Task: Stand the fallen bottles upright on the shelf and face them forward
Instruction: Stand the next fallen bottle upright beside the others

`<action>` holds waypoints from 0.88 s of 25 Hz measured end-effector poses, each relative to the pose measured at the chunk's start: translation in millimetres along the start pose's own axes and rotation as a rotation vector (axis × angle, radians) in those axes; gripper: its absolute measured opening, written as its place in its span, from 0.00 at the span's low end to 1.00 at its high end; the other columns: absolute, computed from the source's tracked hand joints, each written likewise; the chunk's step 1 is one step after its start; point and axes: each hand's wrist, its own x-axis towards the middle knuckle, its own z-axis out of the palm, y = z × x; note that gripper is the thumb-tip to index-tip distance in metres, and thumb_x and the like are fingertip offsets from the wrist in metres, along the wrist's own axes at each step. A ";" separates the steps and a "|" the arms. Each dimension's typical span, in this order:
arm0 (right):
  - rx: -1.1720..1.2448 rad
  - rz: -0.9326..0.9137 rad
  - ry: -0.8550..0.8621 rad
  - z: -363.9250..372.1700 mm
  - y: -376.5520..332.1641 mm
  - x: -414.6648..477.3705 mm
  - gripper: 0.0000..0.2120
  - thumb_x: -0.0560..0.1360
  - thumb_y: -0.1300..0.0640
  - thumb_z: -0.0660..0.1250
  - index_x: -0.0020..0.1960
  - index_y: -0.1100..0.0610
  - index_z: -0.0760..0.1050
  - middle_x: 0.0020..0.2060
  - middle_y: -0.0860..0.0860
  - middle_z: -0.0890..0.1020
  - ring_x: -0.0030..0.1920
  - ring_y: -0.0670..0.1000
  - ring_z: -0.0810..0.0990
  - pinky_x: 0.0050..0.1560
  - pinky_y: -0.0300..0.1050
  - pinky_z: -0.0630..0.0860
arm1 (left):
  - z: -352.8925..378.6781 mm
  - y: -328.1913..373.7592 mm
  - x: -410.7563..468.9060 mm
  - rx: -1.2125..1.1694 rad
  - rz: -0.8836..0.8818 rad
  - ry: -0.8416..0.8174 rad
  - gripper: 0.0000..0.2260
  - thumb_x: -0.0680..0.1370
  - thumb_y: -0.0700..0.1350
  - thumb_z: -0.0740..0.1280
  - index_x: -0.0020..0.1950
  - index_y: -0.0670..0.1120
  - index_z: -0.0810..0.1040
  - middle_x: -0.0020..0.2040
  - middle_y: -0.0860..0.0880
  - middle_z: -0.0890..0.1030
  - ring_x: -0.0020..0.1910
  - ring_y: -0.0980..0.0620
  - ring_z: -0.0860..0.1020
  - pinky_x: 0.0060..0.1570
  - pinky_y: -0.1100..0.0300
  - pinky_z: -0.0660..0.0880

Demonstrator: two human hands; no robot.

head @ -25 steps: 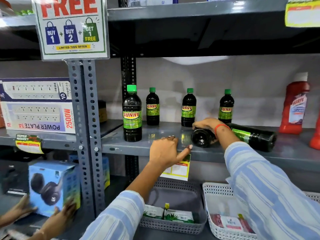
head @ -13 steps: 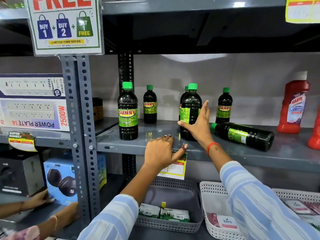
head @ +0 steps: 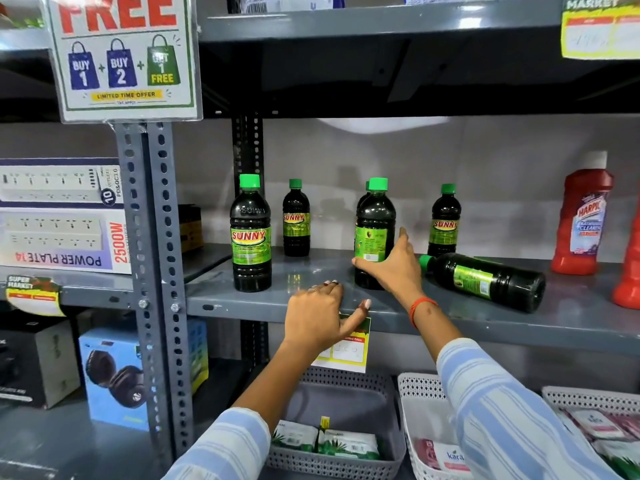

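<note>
Store aisle, grey metal shelf (head: 277,303) at chest height, perforated upright post (head: 152,237) on its left, promo sign (head: 124,57) clipped above. Nearest, below the shelf: grey basket (head: 332,459) and white basket (head: 415,427) with packets in them. Left hand (head: 318,320) rests on the shelf's front lip, fingers curled over the edge, thumb stretched out along the lip above a hanging price tag (head: 346,351); it holds no bottle. Right hand (head: 391,268), red thread on the wrist, is opened wide around the lower half of an upright bottle (head: 375,230), thumb across the front, index finger raised along its right side. That bottle is dark with a green cap, standing in the middle of the shelf near the front, its label showing small print and no brand name. Just right of it, a fallen bottle (head: 485,282) lies on its side, cap toward the right hand, base toward the right. Front-left stands a bottle (head: 251,233) with SUNNY label facing out. Farther back, two smaller-looking upright bottles (head: 296,218) (head: 444,221) with labels forward; another cap peeks from behind the held one. Far right, a red cleaner bottle (head: 581,213).
</note>
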 end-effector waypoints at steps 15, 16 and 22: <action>0.383 0.042 -0.139 2.3 4.5 4.5 0.25 0.62 0.57 0.78 0.54 0.53 0.70 0.52 0.55 0.81 0.51 0.52 0.79 0.51 0.46 0.76 | 1.6 -1.3 -0.3 0.034 -0.002 -0.004 0.31 0.74 0.66 0.47 0.44 0.44 0.80 0.42 0.47 0.85 0.36 0.47 0.82 0.31 0.58 0.73; 0.387 0.038 -0.143 2.1 5.2 4.4 0.25 0.62 0.57 0.79 0.54 0.53 0.71 0.52 0.54 0.81 0.51 0.52 0.79 0.51 0.46 0.76 | 1.8 -1.4 -0.9 0.038 0.000 -0.003 0.31 0.74 0.66 0.47 0.44 0.44 0.80 0.42 0.46 0.85 0.36 0.47 0.82 0.31 0.58 0.74; 0.415 0.048 -0.179 -1.9 3.8 1.1 0.23 0.64 0.61 0.76 0.57 0.57 0.73 0.50 0.53 0.81 0.49 0.51 0.79 0.50 0.43 0.74 | 2.2 0.1 -0.1 0.020 0.001 -0.001 0.33 0.74 0.66 0.46 0.47 0.43 0.81 0.46 0.44 0.85 0.39 0.45 0.82 0.33 0.57 0.75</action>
